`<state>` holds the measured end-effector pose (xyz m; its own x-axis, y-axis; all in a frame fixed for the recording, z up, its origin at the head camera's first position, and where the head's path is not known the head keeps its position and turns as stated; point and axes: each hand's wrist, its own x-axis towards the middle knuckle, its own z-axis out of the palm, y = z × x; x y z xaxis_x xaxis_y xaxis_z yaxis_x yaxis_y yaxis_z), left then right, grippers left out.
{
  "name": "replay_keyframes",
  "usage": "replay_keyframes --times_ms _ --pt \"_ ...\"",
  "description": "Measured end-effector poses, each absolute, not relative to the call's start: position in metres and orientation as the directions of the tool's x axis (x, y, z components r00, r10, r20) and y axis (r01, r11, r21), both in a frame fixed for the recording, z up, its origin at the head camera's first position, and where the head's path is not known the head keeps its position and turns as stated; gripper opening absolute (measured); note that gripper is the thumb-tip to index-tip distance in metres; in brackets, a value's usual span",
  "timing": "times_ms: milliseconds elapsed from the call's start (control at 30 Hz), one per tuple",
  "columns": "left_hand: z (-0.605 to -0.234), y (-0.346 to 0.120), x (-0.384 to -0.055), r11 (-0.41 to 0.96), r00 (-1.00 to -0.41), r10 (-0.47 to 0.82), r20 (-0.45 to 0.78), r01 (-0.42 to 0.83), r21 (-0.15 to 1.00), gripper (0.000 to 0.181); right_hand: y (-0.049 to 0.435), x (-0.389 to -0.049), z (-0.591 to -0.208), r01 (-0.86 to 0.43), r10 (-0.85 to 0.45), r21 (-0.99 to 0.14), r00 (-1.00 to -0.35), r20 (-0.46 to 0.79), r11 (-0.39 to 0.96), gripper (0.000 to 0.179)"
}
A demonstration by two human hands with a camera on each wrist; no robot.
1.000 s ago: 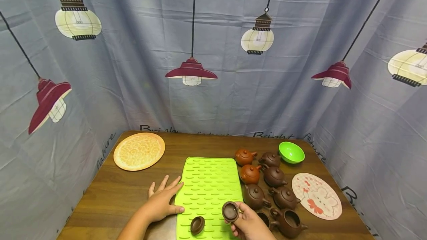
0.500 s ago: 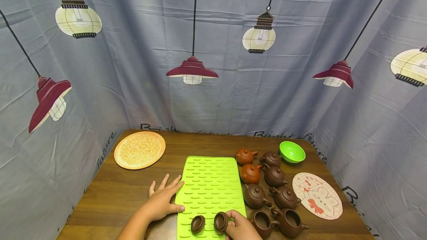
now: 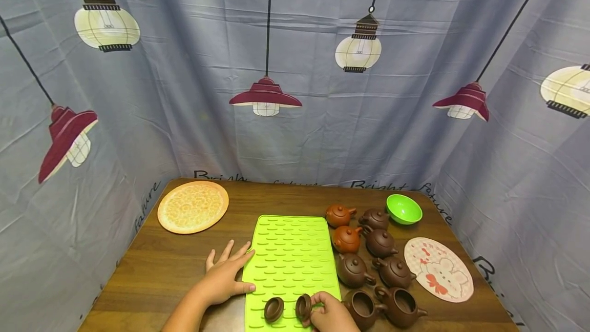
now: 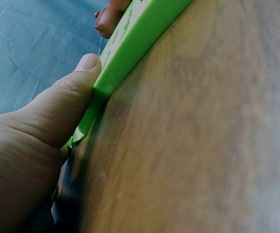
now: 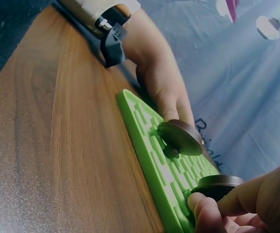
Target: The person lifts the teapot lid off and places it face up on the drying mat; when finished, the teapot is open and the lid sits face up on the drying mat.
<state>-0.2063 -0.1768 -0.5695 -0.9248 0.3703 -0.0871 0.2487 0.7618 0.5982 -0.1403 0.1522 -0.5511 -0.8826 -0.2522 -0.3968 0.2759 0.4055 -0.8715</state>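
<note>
My left hand (image 3: 226, 281) lies with spread, straight fingers at the left edge of the green ridged mat (image 3: 290, 250); in the left wrist view its thumb (image 4: 72, 90) touches the mat's rim. Over the mat's near right part, my right hand (image 3: 331, 315) pinches a brown teapot lid (image 3: 303, 307) by its edge, tilted. Beside it to the left, a second brown lid (image 3: 274, 310) sits tilted on the mat; in the right wrist view this lid (image 5: 183, 136) has its knob down. Two lidless brown teapots, a nearer one (image 3: 361, 309) and another (image 3: 402, 306), stand right of my right hand.
Behind the lidless teapots stand several lidded ones, brown (image 3: 380, 242) and orange (image 3: 346, 240). A green bowl (image 3: 403, 209) and a round rabbit mat (image 3: 439, 269) lie farther right. A round pizza-patterned mat (image 3: 193, 207) is at the back left. Curtains surround the table.
My right hand has moved left and nearer with the lid, bringing it beside the other lid and tilting it. The nearer lidless teapot has come into fuller view. My left hand stays put.
</note>
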Motion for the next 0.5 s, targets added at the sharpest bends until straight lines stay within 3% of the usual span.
replay_keyframes --times_ms 500 --pt "-0.567 -0.176 -0.205 0.762 -0.926 0.369 -0.080 0.253 0.596 0.095 0.163 -0.134 -0.541 0.298 -0.332 -0.887 -0.846 -0.417 0.352 0.038"
